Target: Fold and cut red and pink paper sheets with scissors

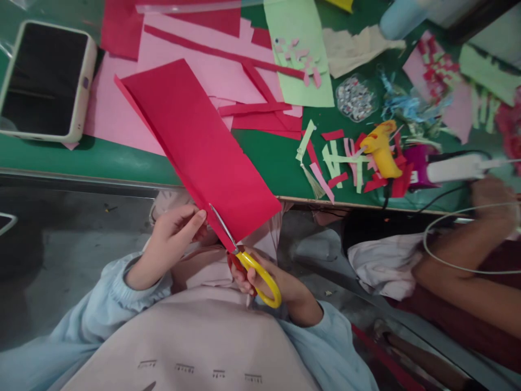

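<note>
A large red paper sheet [203, 141] slants from the table's edge down toward my lap, its left edge slightly curled. With thumb and fingers pinched, my left hand [179, 233] grips that sheet by its lower left edge. My right hand [260, 274] is closed around the handles of a pair of scissors [260, 277], one loop yellow and one red. The blades sit at the sheet's lower end, where a narrow strip along the left edge is partly separated. Some right-hand fingers are hidden behind the handles.
On the green table [122, 160] lie a phone [43, 81], pink sheets [118, 108], a pale green sheet [301, 65] and paper scraps. A yellow glue gun [382, 149] and a clear dish of beads [356, 98] stand right. A co-worker's arm [468, 255] is at the right.
</note>
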Motion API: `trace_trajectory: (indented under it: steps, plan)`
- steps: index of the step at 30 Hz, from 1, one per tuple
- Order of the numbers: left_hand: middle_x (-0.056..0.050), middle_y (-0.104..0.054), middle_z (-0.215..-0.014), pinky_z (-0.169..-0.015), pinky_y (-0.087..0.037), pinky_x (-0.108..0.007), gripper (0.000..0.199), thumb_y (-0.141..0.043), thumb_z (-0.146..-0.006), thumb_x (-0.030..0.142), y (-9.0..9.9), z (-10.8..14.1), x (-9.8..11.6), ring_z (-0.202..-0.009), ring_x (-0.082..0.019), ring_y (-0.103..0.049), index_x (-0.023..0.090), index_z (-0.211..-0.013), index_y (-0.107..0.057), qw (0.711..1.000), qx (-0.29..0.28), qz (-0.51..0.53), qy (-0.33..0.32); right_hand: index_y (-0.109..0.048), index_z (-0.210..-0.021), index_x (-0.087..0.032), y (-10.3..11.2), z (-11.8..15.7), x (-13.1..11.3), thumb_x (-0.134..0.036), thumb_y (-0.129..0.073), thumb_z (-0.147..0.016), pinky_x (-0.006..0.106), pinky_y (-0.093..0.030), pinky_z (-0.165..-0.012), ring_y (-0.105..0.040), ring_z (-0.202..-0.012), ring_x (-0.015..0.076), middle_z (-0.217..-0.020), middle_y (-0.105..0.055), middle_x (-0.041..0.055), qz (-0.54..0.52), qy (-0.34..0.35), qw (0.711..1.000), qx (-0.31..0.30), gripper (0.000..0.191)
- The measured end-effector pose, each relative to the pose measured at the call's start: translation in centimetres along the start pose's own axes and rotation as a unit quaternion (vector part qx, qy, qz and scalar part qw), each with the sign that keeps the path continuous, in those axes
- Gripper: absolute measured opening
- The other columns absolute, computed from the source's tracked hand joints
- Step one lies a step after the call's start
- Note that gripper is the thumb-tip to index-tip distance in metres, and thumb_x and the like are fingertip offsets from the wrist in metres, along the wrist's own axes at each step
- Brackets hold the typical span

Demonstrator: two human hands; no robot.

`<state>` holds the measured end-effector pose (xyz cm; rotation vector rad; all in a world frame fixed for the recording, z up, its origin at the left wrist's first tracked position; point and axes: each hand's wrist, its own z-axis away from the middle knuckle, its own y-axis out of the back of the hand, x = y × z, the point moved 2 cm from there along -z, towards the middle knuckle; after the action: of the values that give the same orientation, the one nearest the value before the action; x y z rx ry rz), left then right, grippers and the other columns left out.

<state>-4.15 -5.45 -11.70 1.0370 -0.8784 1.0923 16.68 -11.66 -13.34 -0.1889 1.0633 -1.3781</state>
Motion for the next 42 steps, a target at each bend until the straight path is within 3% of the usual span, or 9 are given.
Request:
trace_trajectory:
  steps: [11,25,35,42]
  plan:
    - [0.001,-0.057,-0.055,-0.05,-0.042,-0.022,0.035,-0.054,-0.089,0.038,0.0,0.1,-0.2,-0.052,-0.01,-0.052,0.017,-0.062,-0.059,1.0,-0.005,0.001,0.008,-0.046,-0.11,-0.024,1.3,-0.8,1.4,-0.054,-0.075,-0.077,0.019,-0.033,-0.048,-0.042,-0.057,0.0056,-0.079,-0.046,-0.0056,-0.028,-0.038,0.999,-0.026,0.053]
    - [0.001,-0.057,-0.055,-0.05,-0.041,-0.021,0.035,-0.054,-0.089,0.038,0.0,0.0,-0.3,-0.051,-0.01,-0.051,0.017,-0.061,-0.058,1.0,-0.006,-0.007,0.003,-0.045,-0.115,-0.023,2.1,-0.9,2.4,-0.05,-0.067,-0.087,0.019,-0.034,-0.049,-0.043,-0.059,0.0053,-0.08,-0.046,-0.0048,0.032,0.016,0.998,-0.044,0.044]
    - [0.001,-0.055,-0.054,-0.052,-0.04,-0.023,0.038,-0.053,-0.09,0.04,-0.1,0.3,0.0,-0.052,-0.011,-0.05,0.018,-0.06,-0.057,0.999,-0.021,-0.028,-0.004,-0.044,-0.102,-0.023,0.8,-0.7,1.0,-0.063,-0.068,-0.08,0.021,-0.033,-0.052,-0.042,-0.06,0.0069,-0.079,-0.045,-0.004,0.02,-0.002,1.0,-0.019,0.052]
    - [0.001,-0.056,-0.055,-0.053,-0.039,-0.024,0.038,-0.053,-0.091,0.041,0.1,0.4,-0.3,-0.053,-0.011,-0.05,0.018,-0.062,-0.058,0.999,-0.024,-0.03,0.0,-0.044,-0.099,-0.023,1.4,-0.9,1.7,-0.063,-0.065,-0.082,0.023,-0.034,-0.054,-0.044,-0.059,0.0079,-0.077,-0.045,-0.0043,0.019,-0.01,1.0,-0.022,0.049]
